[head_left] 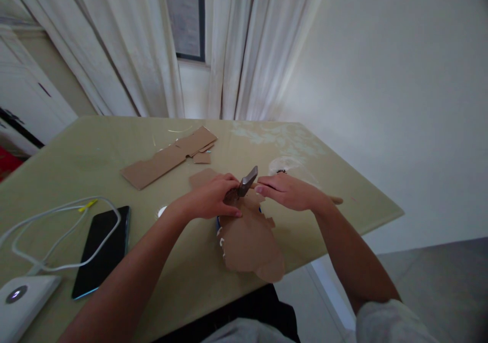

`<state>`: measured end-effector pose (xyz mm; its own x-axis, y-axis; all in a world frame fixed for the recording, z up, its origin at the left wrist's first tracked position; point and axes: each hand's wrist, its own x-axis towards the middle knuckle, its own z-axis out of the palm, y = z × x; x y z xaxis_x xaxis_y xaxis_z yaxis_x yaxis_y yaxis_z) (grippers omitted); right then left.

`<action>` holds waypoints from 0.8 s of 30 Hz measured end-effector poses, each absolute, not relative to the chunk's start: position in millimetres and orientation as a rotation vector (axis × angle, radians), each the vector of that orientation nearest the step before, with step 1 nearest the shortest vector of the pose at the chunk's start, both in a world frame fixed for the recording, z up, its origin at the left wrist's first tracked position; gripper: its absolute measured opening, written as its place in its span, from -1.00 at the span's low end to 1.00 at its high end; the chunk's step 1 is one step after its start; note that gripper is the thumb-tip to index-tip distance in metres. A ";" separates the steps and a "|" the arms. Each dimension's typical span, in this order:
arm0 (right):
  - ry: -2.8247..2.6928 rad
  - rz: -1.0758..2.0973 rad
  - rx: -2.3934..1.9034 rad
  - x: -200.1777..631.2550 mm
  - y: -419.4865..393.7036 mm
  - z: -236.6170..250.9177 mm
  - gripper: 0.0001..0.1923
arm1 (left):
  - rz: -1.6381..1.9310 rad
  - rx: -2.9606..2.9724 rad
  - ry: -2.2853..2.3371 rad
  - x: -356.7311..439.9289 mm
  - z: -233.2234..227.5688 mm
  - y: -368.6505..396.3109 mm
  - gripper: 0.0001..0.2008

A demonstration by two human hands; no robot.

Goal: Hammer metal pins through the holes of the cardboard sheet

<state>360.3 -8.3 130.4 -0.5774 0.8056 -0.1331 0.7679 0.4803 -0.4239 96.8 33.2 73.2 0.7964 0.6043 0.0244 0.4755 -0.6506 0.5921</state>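
My right hand (282, 189) is closed around the wooden handle of a hammer (248, 180), whose dark metal head points up and away. The handle's end sticks out beyond my right wrist. Beneath the hammer head lies a cut cardboard shape (249, 244) with rounded, ragged edges and white bits along its left side. My left hand (213, 195) holds the far left part of this cardboard, thumb on top and fingers curled beside the hammer head. Something brown between those fingers is mostly hidden. A blue edge shows under the cardboard; what it belongs to is covered.
A long cardboard strip (163, 162) and small scraps (202, 158) lie farther back on the table (316, 241). Clear plastic (292, 166) with small dark pieces sits beyond my right hand. To the left are a phone (102, 246), a white cable (57, 267) and a white power bank (30, 302).
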 end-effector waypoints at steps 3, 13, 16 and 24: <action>-2.570 0.702 -1.394 366.7 -8.8 131.6 -0.52 | 0.298 2.403 0.795 96.4 72.8 33.5 -0.48; -2.368 0.846 -1.333 377.8 -11.8 121.1 -0.45 | 0.322 2.389 0.789 95.1 69.0 35.6 -0.41; -2.495 0.796 -1.357 369.9 -12.5 117.8 -0.49 | 0.310 2.394 0.789 95.5 69.8 35.8 -0.47; -2.503 0.761 -1.397 363.7 -10.2 123.0 -0.50 | 0.322 2.388 0.782 95.7 69.9 36.0 -0.52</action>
